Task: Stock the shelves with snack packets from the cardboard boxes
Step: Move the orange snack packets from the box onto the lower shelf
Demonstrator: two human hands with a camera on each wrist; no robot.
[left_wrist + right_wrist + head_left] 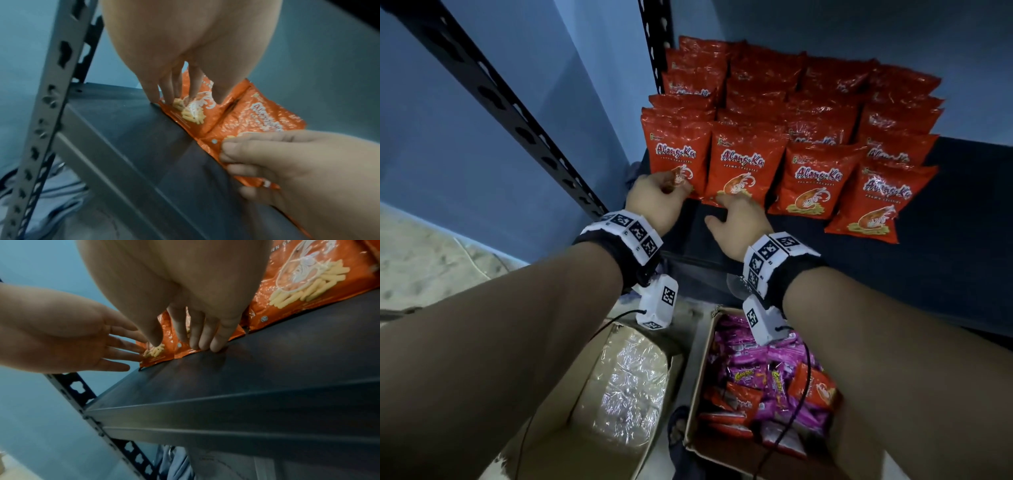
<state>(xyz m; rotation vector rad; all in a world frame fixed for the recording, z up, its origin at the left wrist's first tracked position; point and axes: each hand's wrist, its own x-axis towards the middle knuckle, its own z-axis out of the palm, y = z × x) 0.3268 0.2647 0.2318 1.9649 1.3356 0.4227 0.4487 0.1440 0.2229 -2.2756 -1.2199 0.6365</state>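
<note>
Head view: hands touch packets.

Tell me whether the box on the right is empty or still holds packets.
Still stocked: the right cardboard box holds pink packets and orange packets. How deep they go cannot be told.

Both arms reach forward side by side, each wrist wrapped in a band. The left hand has its fingers straight and pointing down, tips pressing. The right hand lies palm down, fingers extended together, thumb spread left.
</note>
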